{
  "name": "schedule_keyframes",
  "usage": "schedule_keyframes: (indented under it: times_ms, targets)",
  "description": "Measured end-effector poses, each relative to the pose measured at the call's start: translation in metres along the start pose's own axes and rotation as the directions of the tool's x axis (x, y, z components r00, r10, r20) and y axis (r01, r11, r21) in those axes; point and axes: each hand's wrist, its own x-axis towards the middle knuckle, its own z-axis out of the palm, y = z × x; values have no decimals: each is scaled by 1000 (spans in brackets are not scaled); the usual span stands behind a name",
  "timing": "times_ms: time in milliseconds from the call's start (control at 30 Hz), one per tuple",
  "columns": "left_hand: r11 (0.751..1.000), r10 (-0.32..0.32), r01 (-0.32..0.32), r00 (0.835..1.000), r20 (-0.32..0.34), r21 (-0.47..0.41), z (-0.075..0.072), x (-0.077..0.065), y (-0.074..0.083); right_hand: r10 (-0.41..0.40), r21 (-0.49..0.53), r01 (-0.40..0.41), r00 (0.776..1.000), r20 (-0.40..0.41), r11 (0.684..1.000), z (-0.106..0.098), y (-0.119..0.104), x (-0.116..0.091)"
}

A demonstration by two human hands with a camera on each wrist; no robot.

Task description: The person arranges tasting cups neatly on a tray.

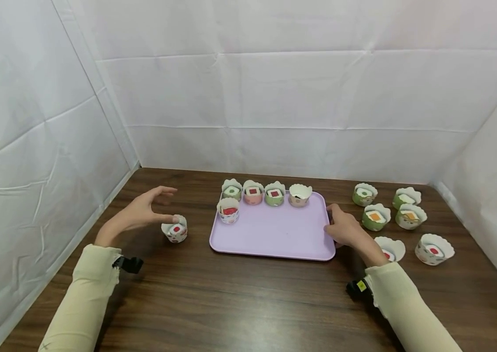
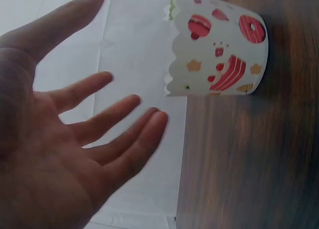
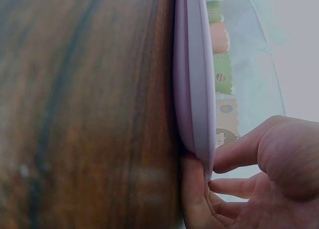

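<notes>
In the head view my left hand (image 1: 143, 211) hovers at a white paper baking cup (image 1: 177, 236) printed with red sweets. Its thumb overlaps the cup's rim, and the other fingers stay spread apart from it. Seen from the left wrist, those fingers hold nothing, and the cup (image 2: 219, 55) stands upright beyond them. My right hand (image 1: 345, 227) pinches the right edge of a lilac tray (image 1: 275, 234), thumb on top and fingers underneath. Several baking cups stand on the tray, among them a pink cup (image 1: 253, 196) with a red square inside and a red-patterned one (image 1: 229, 215) at the left edge.
Right of the tray several more cups stand on the dark wooden table (image 1: 231, 303), including a green cup (image 1: 374, 222) with an orange square and a white cup (image 1: 432, 255). One cup (image 1: 391, 249) sits partly behind the right wrist. White cloth (image 1: 292, 98) encloses the back and sides.
</notes>
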Motion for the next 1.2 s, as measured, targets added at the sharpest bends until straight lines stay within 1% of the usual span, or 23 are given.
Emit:
schedule_keyframes:
  times_ms: [100,233,267,400,467,567,667,833,1000,1100,1200]
  targets:
    - [999,9,-4,996,92,-50,-1,-1,-4,-4,-3,4,1000,0,1000,0,0,0]
    - [992,28,-2,979,204,-124,-1,-1,-6,-2,-5,2,1000,-3,1000,0,1,0]
    - [991,32,-1,974,223,-137,0,-1,-6,0,-4,0,1000,-5,1000,1,1,0]
    - [990,44,-5,961,272,-142,1,-2,-8,-2,-3,2,1000,-4,1000,1,1,1]
    - [990,55,-14,956,290,-141,2,-2,-10,-1,-2,1,1000,-5,1000,1,1,1]
    - [988,89,-45,947,310,-146,4,1,-11,0,0,0,1000,-7,1000,0,1,0]
    - [988,102,-60,942,320,-139,7,3,-13,-3,8,3,1000,-11,1000,1,0,0]
    - [991,77,-35,941,330,-133,11,6,-15,-12,12,12,1000,-15,1000,1,-1,-2]
    - [994,69,-37,944,321,-107,11,7,-15,-10,9,10,1000,-17,1000,0,-1,-2]
    - [994,66,-34,942,328,-102,11,7,-17,-8,7,8,1000,-12,1000,1,-1,-1]
    - [993,57,-19,938,342,-114,11,8,-18,-3,4,3,1000,-6,1000,1,-1,0]
